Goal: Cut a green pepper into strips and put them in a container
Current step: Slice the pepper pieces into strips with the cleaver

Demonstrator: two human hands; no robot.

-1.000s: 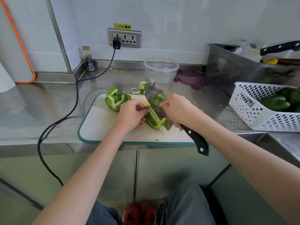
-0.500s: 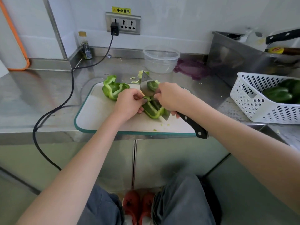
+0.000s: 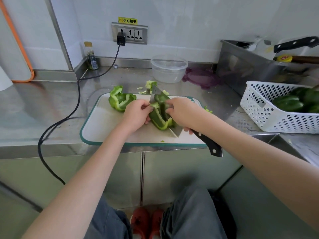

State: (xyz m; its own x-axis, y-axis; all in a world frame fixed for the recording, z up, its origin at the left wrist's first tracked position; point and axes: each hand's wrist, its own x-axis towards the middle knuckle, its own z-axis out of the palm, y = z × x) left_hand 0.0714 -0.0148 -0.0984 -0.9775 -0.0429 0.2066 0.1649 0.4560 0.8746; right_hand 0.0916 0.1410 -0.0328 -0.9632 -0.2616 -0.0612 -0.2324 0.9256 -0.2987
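A green pepper piece lies on the white cutting board. My left hand pinches its far end. My right hand grips a cleaver with a black handle, and the blade lies along the right side of the piece. Another pepper piece sits at the board's far left. Pepper scraps lie behind the board. A clear plastic container stands at the back of the counter, apart from both hands.
A white basket with whole green peppers stands at the right. A purple lid lies beside the container. A black cable crosses the steel counter at the left. A metal tray with knives is at the back right.
The pepper piece has turned more lengthwise under my hands. My left hand's fingers moved from its side to pinch its far end. The cleaver stays against it.
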